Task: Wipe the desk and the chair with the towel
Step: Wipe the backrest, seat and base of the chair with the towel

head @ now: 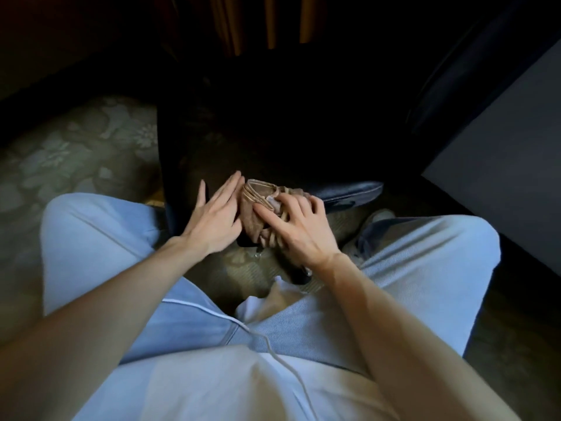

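Dim light leaves most of the room black; a pale floral-patterned carpet [60,153] shows at the left and a flat grey slab [501,147], perhaps the desk, at the right. Straight ahead stands the dark chair with a glossy padded seat [349,191], and on its near edge lies the brown folded towel with lighter trim [258,205], between the person's knees in light blue trousers [100,244].

Left hand [215,214]: flat, fingers straight and together, its edge against the left side of the towel, holding nothing. Right hand [300,229]: fingers spread and slightly arched over the top of the towel, pressing it down rather than clutching it, as far as I can tell – the thumb is hidden.

The risk I see is the towel's place. It sits right at the seat's front edge, in loose folds, so a sideways push from the flat left hand could slide it off onto the carpet or undo the folds. The dark hides most of the seat, so patches could easily be missed – and a thin white cord [273,350] hanging down the person's front might catch a wrist
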Action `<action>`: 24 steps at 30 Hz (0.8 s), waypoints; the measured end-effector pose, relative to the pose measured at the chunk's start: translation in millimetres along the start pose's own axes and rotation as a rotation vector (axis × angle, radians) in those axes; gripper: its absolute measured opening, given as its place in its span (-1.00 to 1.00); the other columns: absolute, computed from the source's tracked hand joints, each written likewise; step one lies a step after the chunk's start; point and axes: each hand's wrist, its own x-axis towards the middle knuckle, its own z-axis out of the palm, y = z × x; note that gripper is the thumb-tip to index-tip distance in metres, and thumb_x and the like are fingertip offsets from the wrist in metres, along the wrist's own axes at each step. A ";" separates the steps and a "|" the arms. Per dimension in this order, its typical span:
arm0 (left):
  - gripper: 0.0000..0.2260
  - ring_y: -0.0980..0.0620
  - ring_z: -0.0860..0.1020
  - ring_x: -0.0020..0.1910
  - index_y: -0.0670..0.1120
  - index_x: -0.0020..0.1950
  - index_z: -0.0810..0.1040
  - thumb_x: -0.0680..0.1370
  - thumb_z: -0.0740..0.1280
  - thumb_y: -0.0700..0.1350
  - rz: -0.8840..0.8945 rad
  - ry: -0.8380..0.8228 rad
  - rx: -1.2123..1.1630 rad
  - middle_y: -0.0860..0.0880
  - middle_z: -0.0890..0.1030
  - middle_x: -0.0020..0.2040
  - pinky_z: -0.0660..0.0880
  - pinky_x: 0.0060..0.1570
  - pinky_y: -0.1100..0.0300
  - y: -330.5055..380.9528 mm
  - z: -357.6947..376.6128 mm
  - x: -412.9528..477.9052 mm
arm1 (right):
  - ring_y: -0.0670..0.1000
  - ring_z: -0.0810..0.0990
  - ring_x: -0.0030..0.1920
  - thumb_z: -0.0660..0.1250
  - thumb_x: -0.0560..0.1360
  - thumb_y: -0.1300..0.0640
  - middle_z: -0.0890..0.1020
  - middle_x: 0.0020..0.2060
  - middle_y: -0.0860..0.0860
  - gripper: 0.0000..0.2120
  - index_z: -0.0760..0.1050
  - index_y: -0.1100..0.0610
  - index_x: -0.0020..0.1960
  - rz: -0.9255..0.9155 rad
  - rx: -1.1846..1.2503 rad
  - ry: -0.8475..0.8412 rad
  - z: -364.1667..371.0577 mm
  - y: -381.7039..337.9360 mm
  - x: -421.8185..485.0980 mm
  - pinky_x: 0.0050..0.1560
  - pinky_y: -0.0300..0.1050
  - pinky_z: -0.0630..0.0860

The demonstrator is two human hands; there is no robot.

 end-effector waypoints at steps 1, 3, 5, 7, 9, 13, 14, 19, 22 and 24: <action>-0.30 0.08 -0.05 0.66 -0.14 0.69 -0.03 0.65 0.21 0.04 0.027 -0.025 0.076 -0.03 -0.06 0.70 -0.21 0.59 -0.26 -5.5 -1.6 -0.6 | 0.26 0.50 0.27 0.29 0.55 0.04 0.50 0.32 0.24 -0.46 0.40 -0.05 0.53 -0.008 -0.022 0.012 -0.8 7.8 -3.4 0.22 0.26 0.37; -0.22 0.10 -0.08 0.66 -0.12 0.69 -0.07 0.64 0.12 0.28 0.080 -0.057 0.206 -0.03 -0.09 0.70 -0.25 0.56 -0.29 -14.7 -6.1 -0.7 | 0.27 0.51 0.26 0.27 0.56 0.03 0.50 0.32 0.25 -0.49 0.41 -0.03 0.51 -0.002 -0.059 0.023 -1.4 19.2 -9.2 0.22 0.25 0.37; -0.14 0.10 -0.06 0.66 -0.12 0.69 -0.05 0.58 0.00 0.41 0.090 -0.036 0.247 -0.03 -0.06 0.70 -0.25 0.55 -0.30 -20.3 -6.2 -1.2 | 0.27 0.51 0.26 0.24 0.56 0.04 0.50 0.33 0.26 -0.48 0.38 -0.01 0.51 -0.041 -0.098 0.028 -0.4 35.9 -14.0 0.22 0.25 0.38; -0.13 0.10 -0.01 0.65 -0.12 0.69 -0.01 0.58 -0.06 0.45 0.096 0.000 0.261 -0.03 0.00 0.69 -0.24 0.55 -0.31 -23.6 -4.7 -2.3 | 0.27 0.51 0.26 0.24 0.56 0.09 0.50 0.33 0.26 -0.47 0.33 -0.01 0.52 -0.077 -0.173 0.037 1.5 63.3 -21.3 0.22 0.24 0.38; -0.13 0.11 0.01 0.64 -0.12 0.69 0.02 0.57 -0.10 0.45 0.101 0.012 0.285 -0.02 0.03 0.69 -0.20 0.56 -0.33 -25.3 -3.9 -3.3 | 0.27 0.50 0.26 0.26 0.55 0.12 0.52 0.31 0.26 -0.47 0.34 0.00 0.52 -0.035 -0.220 0.073 1.7 88.8 -31.6 0.23 0.24 0.38; -0.13 0.10 0.11 0.63 -0.12 0.68 0.08 0.57 -0.13 0.46 0.121 -0.001 0.319 -0.03 0.12 0.67 -0.08 0.55 -0.39 -26.5 -9.4 -2.1 | 0.30 0.43 0.30 0.21 0.51 0.12 0.45 0.33 0.28 -0.45 0.36 0.00 0.51 0.232 -0.203 0.018 -8.0 124.7 -46.2 0.26 0.27 0.37; -0.13 0.09 0.14 0.62 -0.12 0.68 0.10 0.57 -0.12 0.46 0.127 -0.009 0.322 -0.03 0.15 0.67 -0.06 0.54 -0.40 -26.8 -10.6 -1.2 | 0.32 0.41 0.31 0.23 0.49 0.13 0.42 0.34 0.28 -0.42 0.35 0.00 0.51 0.358 -0.171 0.003 -13.9 134.5 -48.9 0.27 0.27 0.36; -0.10 0.13 0.09 0.62 -0.12 0.67 0.14 0.54 -0.12 0.49 0.096 -0.021 0.306 -0.02 0.15 0.67 -0.15 0.56 -0.36 -17.4 -10.7 -1.1 | 0.30 0.38 0.29 0.45 0.35 0.19 0.41 0.29 0.22 -0.22 0.27 0.00 0.51 0.933 0.136 0.045 -38.3 164.4 -61.4 0.22 0.24 0.46; -0.10 0.15 0.07 0.62 -0.07 0.68 0.11 0.52 0.00 0.51 0.051 -0.005 0.148 0.04 0.09 0.68 -0.20 0.57 -0.26 -13.8 -10.0 -2.0 | 0.16 0.42 0.35 0.49 0.36 0.12 0.43 0.33 0.14 -0.20 0.28 -0.05 0.54 1.056 0.521 0.206 -30.3 140.6 -59.9 0.31 -0.02 0.42; -0.13 0.08 0.11 0.63 -0.03 0.67 0.15 0.53 0.12 0.49 0.007 0.003 -0.006 0.04 0.09 0.68 -0.15 0.58 -0.24 -14.3 -11.7 -1.0 | 0.06 0.46 0.37 0.47 0.35 0.14 0.45 0.38 0.07 -0.20 0.30 -0.06 0.55 1.162 0.732 0.347 -24.4 132.9 -56.1 0.39 -0.17 0.35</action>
